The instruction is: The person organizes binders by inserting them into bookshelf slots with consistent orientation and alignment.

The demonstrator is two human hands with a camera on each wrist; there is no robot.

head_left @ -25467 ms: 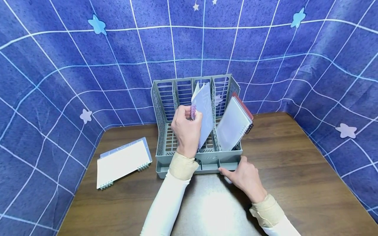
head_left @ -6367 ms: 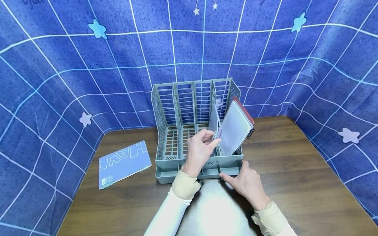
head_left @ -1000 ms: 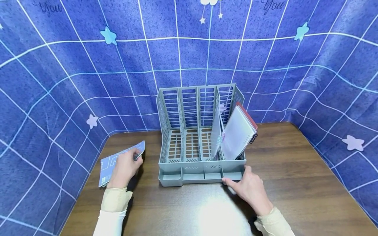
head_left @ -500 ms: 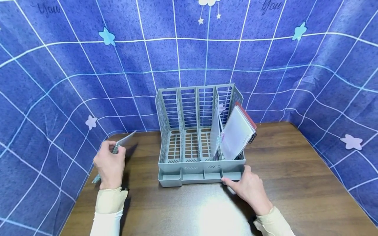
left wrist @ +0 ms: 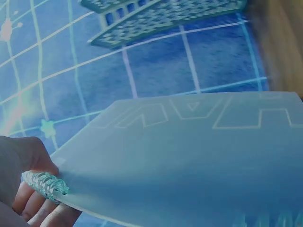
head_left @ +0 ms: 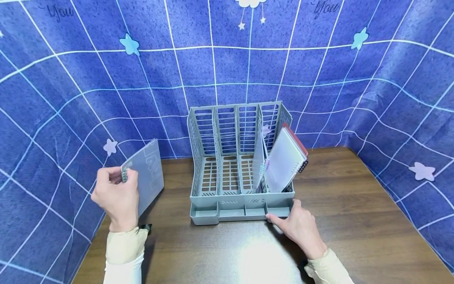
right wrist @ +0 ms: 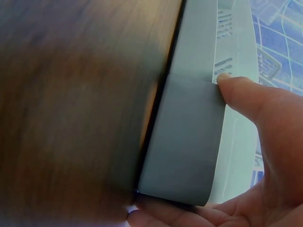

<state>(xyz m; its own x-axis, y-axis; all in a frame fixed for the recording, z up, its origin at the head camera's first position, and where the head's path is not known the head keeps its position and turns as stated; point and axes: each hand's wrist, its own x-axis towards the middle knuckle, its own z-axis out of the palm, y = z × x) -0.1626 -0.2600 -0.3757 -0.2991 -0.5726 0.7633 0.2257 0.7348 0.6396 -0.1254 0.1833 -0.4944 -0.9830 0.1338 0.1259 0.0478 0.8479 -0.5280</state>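
Note:
My left hand (head_left: 118, 197) pinches a blue spiral notebook (head_left: 150, 177) by its green coil, at the left of the table. The notebook stands nearly upright, its lower edge near the tabletop. In the left wrist view its cover (left wrist: 180, 156) shows white outlined letters. My right hand (head_left: 301, 227) grips the front right corner of a grey desk file organizer (head_left: 232, 200), thumb on the tray edge (right wrist: 184, 137) and fingers around the corner. Blue notebooks (head_left: 258, 161) with pale coils lean in the third compartment from the left. A whitish spiral notebook (head_left: 283, 157) leans in the rightmost one.
A red notebook (head_left: 298, 140) with a black coil sits behind the whitish one. The two left compartments (head_left: 209, 173) show bare slotted floors. Blue grid-patterned cloth (head_left: 227, 67) hangs behind the brown wooden table (head_left: 354, 197).
Over the last second my left hand has lifted the flat notebook upright and shifted left. Earlier it lowered a purple-coiled notebook into the third compartment. My right hand has stayed at the corner.

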